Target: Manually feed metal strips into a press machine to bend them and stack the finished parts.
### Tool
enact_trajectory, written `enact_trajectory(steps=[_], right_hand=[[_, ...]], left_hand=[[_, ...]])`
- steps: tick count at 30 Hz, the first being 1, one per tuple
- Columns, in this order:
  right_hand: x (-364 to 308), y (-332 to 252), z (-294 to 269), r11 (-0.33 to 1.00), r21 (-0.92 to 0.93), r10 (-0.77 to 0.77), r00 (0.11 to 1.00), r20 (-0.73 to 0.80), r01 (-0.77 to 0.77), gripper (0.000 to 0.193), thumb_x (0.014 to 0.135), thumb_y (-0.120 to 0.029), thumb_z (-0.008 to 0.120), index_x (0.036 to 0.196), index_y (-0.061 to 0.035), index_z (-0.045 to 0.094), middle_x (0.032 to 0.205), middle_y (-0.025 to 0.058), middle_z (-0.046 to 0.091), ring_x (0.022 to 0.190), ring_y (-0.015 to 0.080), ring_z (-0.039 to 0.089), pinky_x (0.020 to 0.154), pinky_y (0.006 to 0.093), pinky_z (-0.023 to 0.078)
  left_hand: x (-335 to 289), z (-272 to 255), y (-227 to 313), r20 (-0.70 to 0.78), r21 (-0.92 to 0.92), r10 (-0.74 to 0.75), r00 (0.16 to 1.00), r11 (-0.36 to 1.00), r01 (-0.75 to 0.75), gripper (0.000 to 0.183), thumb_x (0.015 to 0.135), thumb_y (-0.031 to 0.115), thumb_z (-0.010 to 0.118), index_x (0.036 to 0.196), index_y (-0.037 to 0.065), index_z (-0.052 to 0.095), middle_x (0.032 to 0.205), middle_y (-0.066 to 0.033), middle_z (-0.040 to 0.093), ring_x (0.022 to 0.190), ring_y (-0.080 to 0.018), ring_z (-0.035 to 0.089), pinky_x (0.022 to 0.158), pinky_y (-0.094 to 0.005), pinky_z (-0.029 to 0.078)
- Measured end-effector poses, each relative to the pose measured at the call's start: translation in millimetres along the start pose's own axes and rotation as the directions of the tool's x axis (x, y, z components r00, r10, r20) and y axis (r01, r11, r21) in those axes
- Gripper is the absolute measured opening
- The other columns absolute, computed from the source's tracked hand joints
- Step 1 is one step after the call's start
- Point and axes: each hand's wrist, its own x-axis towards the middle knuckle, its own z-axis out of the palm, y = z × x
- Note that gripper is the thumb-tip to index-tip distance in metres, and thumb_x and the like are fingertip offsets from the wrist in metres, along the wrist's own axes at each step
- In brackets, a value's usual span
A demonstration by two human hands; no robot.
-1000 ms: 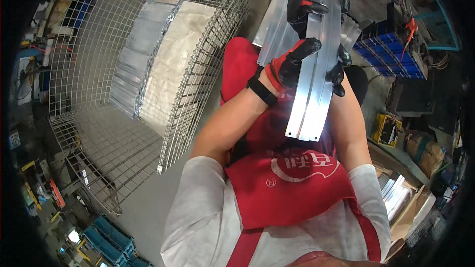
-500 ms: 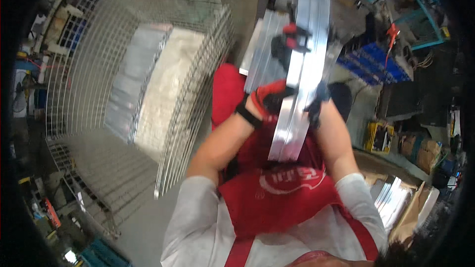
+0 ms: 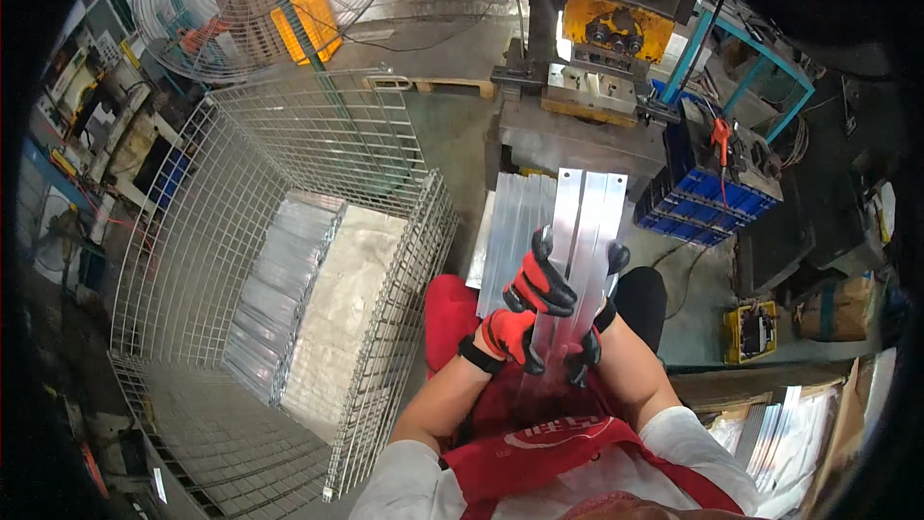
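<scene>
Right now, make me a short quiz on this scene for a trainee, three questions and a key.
1. What do the left hand and right hand hold?
2. True or false: the wire basket stands on the person's left.
3. What colour are the crates by the red gun-shaped tool: A yellow, B blue, C white?
Key: 1. A long metal strip; 2. True; 3. B.

Cage (image 3: 389, 327) left of held profile (image 3: 589, 231)

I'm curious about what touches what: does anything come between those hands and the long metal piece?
Only work gloves: the left hand and right hand hold the metal piece at its sides, with nothing else visible in between.
</scene>
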Motion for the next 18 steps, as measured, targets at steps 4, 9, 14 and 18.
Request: enact_trajectory(steps=[4, 9, 14, 18], right_hand=[[-3, 2, -1, 0.999, -0.023, 0.025, 1.0, 0.01, -0.025, 0.08, 0.056, -0.069, 0.058, 0.095, 0.0004, 0.046, 0.051, 0.003, 0.045, 0.042, 0.0154, 0.044, 0.046, 0.0294, 0.039], [-4, 0, -2, 0.998, -0.05, 0.034, 0.999, 0.02, -0.033, 0.073, 0.06, -0.067, 0.057, 0.092, -0.0026, 0.047, 0.05, 0.0018, 0.045, 0.042, 0.0157, 0.044, 0.048, 0.0304, 0.039], [0, -2, -5, 0.995, -0.085, 0.047, 0.998, 0.031, -0.044, 0.065, 0.064, -0.065, 0.055, 0.089, -0.0055, 0.048, 0.05, 0.0007, 0.045, 0.042, 0.016, 0.044, 0.051, 0.0315, 0.039], [-10, -6, -19, 0.991, -0.096, 0.08, 0.989, -0.125, -0.092, 0.075, 0.06, -0.065, 0.057, 0.098, -0.001, 0.046, 0.057, 0.0051, 0.047, 0.045, 0.0176, 0.045, 0.046, 0.03, 0.039]], left_hand=[[1, 0, -3, -0.003, 0.017, -0.02, 1.0, 1.0, 0.02, 0.055, 0.072, 0.01, 0.064, 0.121, 0.001, 0.041, 0.112, -0.009, 0.053, 0.103, -0.0201, 0.05, 0.089, -0.0317, 0.039], [5, -2, -3, -0.01, 0.034, -0.037, 0.999, 0.999, 0.037, 0.055, 0.072, 0.01, 0.064, 0.121, 0.001, 0.041, 0.112, -0.0086, 0.053, 0.102, -0.02, 0.051, 0.088, -0.0316, 0.039], [6, -3, -2, -0.035, 0.075, -0.033, 0.999, 0.997, 0.036, 0.056, 0.071, 0.01, 0.065, 0.121, 0.001, 0.041, 0.111, -0.0083, 0.053, 0.101, -0.0199, 0.051, 0.088, -0.0315, 0.039], [0, 5, 9, -0.077, 0.233, 0.013, 0.997, 0.972, 0.005, 0.057, 0.07, 0.009, 0.065, 0.121, 0.002, 0.041, 0.111, -0.008, 0.054, 0.101, -0.0198, 0.051, 0.088, -0.0313, 0.039]])
